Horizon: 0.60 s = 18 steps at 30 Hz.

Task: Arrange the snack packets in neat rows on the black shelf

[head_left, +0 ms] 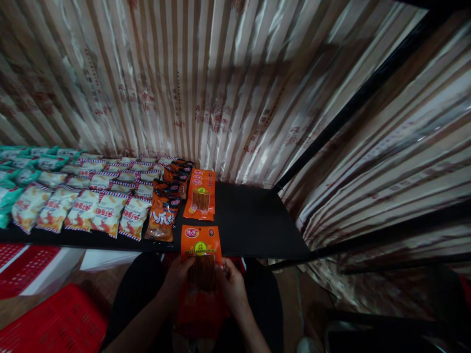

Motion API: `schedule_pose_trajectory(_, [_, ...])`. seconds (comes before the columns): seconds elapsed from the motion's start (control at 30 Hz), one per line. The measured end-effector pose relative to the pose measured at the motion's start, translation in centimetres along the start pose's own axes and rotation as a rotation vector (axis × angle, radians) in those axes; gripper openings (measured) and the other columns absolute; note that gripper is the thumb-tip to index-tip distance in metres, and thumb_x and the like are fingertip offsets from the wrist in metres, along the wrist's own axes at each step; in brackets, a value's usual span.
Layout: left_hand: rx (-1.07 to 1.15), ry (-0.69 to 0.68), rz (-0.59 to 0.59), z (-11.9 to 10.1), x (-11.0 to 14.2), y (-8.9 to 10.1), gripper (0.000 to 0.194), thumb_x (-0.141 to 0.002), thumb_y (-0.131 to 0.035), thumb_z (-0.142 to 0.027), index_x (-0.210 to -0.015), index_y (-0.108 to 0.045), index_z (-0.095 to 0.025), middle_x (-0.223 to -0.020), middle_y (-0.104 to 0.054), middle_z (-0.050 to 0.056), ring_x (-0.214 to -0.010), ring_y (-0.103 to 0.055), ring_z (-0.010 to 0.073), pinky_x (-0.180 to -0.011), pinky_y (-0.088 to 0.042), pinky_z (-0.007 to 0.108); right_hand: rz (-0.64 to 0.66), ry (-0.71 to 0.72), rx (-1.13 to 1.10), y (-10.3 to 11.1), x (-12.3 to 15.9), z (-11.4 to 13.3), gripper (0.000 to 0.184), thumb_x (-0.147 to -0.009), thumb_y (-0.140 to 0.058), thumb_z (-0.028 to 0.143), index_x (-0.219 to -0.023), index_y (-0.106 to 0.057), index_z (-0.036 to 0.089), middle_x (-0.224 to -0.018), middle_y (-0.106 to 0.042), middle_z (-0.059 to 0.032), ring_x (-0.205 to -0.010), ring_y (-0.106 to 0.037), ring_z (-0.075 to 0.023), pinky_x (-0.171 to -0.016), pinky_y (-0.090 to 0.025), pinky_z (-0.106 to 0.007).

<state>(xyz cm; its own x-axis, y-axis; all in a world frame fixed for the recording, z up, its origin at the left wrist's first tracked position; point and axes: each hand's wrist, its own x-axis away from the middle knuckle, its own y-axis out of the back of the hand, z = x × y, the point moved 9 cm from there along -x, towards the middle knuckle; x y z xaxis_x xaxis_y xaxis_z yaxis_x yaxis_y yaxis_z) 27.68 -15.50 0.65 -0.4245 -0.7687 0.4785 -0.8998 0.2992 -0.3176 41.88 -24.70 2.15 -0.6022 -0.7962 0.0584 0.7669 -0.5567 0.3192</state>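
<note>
An orange snack packet (201, 241) with a clear window onto brown strips is held upright at the shelf's front edge. My left hand (177, 277) grips its left side, thumb on the front. On the opposite side my right hand (232, 284) pinches the edge, fingers curled. The packet's lower part fades into shadow above my lap. Just behind it, a small overlapping stack of matching orange packets (200, 196) lies on the black shelf (253, 220). To their left stands a row of darker orange-and-brown packets (163, 215).
Rows of white snack bags (108, 211) fill the shelf's left part, with green bags (9, 196) farther left. A striped curtain (206, 88) hangs behind. Black frame bars (353, 103) slant at the right. A red crate (55, 318) sits on the floor at the lower left.
</note>
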Motion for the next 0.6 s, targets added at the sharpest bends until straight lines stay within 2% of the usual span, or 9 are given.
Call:
schedule_pose_trajectory(0.17, [-0.048,-0.054,-0.038,-0.5,-1.8,0.5,0.033,-0.054,-0.067,-0.038,-0.078,-0.063,-0.016,-0.078,-0.069,0.005,-0.082,-0.064,0.0259,-0.078,-0.048,0.036,-0.010,-0.027,-0.004,0.1,-1.9,-0.1,0.038,-0.078,-0.049,0.054,-0.080,-0.064,0.019,-0.061,-0.061,0.0000,-0.055,-0.055,-0.0140,-0.050,-0.043,-0.022])
schedule_pose_trajectory(0.27, [-0.087,-0.103,-0.077,-1.2,-3.1,0.8,0.033,-0.055,-0.067,-0.034,-0.082,-0.063,-0.016,-0.085,-0.069,0.006,-0.088,-0.063,0.0260,-0.081,-0.048,0.035,0.010,-0.039,0.005,-0.3,-3.2,-0.2,0.036,-0.079,-0.048,0.052,-0.084,-0.064,0.020,-0.060,-0.061,0.0008,-0.054,-0.056,-0.0144,-0.050,-0.043,-0.022])
schedule_pose_trajectory(0.43, [-0.081,-0.098,-0.139,-2.4,-4.4,0.6,0.060,-0.061,-0.064,-0.030,-0.117,-0.049,-0.017,-0.110,-0.063,0.011,-0.099,-0.060,0.0253,-0.081,-0.048,0.034,0.027,-0.018,0.024,-0.5,-5.9,0.4,0.035,-0.080,-0.048,0.049,-0.089,-0.065,0.020,-0.064,-0.064,-0.0005,-0.059,-0.059,-0.0160,-0.053,-0.045,-0.023])
schedule_pose_trajectory(0.6, [-0.124,-0.137,-0.151,-3.9,-5.8,-0.2,0.060,-0.065,-0.061,-0.024,-0.123,-0.045,-0.016,-0.120,-0.059,0.013,-0.106,-0.057,0.0259,-0.085,-0.047,0.034,0.060,-0.015,-0.016,-1.0,-8.5,0.8,0.034,-0.079,-0.048,0.046,-0.087,-0.066,0.018,-0.072,-0.066,-0.0024,-0.065,-0.060,-0.0166,-0.061,-0.047,-0.025])
